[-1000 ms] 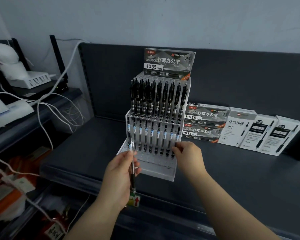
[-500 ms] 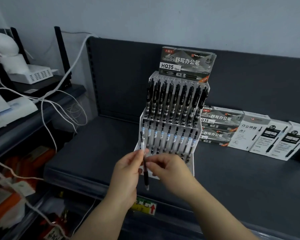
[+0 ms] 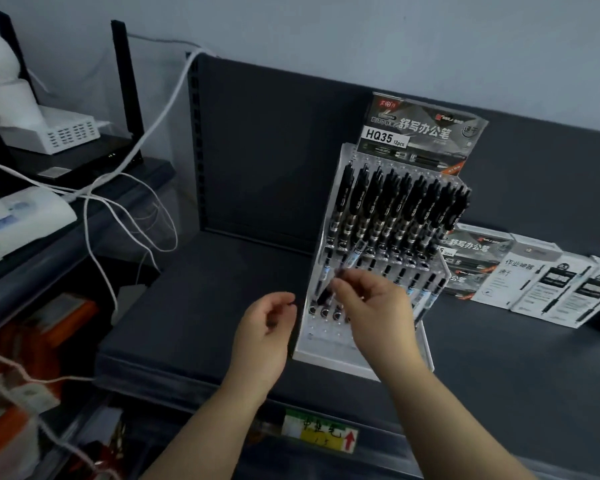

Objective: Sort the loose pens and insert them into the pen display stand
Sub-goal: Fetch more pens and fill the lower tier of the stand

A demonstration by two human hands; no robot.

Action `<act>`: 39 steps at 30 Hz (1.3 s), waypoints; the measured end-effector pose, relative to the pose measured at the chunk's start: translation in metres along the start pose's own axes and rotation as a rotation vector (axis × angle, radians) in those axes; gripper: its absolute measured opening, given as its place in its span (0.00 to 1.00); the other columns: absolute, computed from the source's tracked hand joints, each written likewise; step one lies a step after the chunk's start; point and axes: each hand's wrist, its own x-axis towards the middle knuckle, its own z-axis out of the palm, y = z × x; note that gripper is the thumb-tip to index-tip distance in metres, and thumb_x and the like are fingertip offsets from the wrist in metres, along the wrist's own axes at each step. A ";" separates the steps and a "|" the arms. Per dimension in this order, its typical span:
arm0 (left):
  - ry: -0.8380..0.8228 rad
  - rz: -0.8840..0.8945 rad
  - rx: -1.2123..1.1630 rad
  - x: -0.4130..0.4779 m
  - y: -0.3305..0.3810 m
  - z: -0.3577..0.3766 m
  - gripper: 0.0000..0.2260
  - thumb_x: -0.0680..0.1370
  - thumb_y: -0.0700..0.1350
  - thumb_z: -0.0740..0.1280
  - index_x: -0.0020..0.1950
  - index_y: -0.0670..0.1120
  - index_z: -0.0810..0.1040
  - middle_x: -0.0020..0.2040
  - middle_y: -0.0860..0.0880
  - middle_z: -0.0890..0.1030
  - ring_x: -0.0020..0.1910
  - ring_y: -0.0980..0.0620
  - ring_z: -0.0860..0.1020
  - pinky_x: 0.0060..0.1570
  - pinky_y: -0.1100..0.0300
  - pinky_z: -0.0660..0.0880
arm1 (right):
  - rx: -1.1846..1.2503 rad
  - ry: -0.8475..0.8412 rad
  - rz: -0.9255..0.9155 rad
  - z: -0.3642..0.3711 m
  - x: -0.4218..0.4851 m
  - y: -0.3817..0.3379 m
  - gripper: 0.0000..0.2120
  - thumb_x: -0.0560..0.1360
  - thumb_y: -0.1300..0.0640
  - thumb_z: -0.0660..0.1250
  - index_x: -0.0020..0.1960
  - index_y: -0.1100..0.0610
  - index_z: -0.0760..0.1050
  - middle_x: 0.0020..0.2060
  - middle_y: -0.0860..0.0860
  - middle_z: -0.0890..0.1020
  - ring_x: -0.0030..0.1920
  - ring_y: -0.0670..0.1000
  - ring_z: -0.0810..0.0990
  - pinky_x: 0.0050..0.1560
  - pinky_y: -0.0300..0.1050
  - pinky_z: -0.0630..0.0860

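The clear pen display stand (image 3: 329, 355) sits on a dark shelf (image 3: 205, 306), its upper rows filled with black pens (image 3: 395, 209). My right hand (image 3: 378, 306) is in front of the stand's lower left rows. Its thumb and forefinger pinch a clear-barrelled pen (image 3: 351, 259) that tilts up toward the stand. Which end of the pen points at the holes I cannot tell. My left hand (image 3: 267, 327) hovers just left of the stand with loosely curled fingers and holds nothing. The front row of holes on the stand's base looks unfilled.
Grey HQ35 pen boxes (image 3: 475, 251) and white pen boxes (image 3: 551, 289) lie behind and right of the stand. White cables (image 3: 136, 209) hang over the shelf's left side from white devices (image 3: 63, 133). A price label (image 3: 319, 433) sits on the shelf's front edge.
The pen passed from my left hand to my right hand, which lifted it to the stand's lower rows. My left hand let go and drew back. The view shifted left.
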 end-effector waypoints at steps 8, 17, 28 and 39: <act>-0.197 -0.035 0.205 0.014 -0.025 0.006 0.06 0.77 0.48 0.66 0.51 0.56 0.71 0.46 0.51 0.77 0.41 0.56 0.75 0.39 0.68 0.72 | -0.356 -0.005 -0.036 0.023 0.006 0.017 0.07 0.76 0.55 0.66 0.50 0.55 0.81 0.30 0.41 0.76 0.28 0.39 0.72 0.28 0.28 0.68; -0.235 0.016 0.223 0.018 -0.032 0.005 0.06 0.78 0.49 0.65 0.53 0.54 0.71 0.44 0.51 0.75 0.38 0.58 0.74 0.33 0.71 0.69 | -0.562 -0.023 -0.097 0.039 0.008 0.034 0.09 0.78 0.56 0.62 0.44 0.57 0.78 0.30 0.46 0.74 0.30 0.44 0.71 0.29 0.30 0.62; -0.230 0.026 0.245 0.016 -0.032 0.006 0.06 0.78 0.49 0.65 0.53 0.55 0.71 0.46 0.51 0.76 0.41 0.57 0.76 0.35 0.71 0.71 | -0.572 -0.046 -0.082 0.039 0.010 0.036 0.10 0.79 0.55 0.61 0.47 0.58 0.79 0.27 0.41 0.69 0.27 0.40 0.68 0.26 0.30 0.61; -0.039 0.105 0.289 0.000 -0.016 0.015 0.11 0.78 0.46 0.64 0.59 0.49 0.69 0.45 0.55 0.74 0.43 0.59 0.74 0.37 0.68 0.68 | -0.457 -0.166 -0.114 0.007 -0.001 0.026 0.10 0.78 0.55 0.62 0.53 0.60 0.78 0.39 0.52 0.77 0.37 0.49 0.73 0.37 0.39 0.71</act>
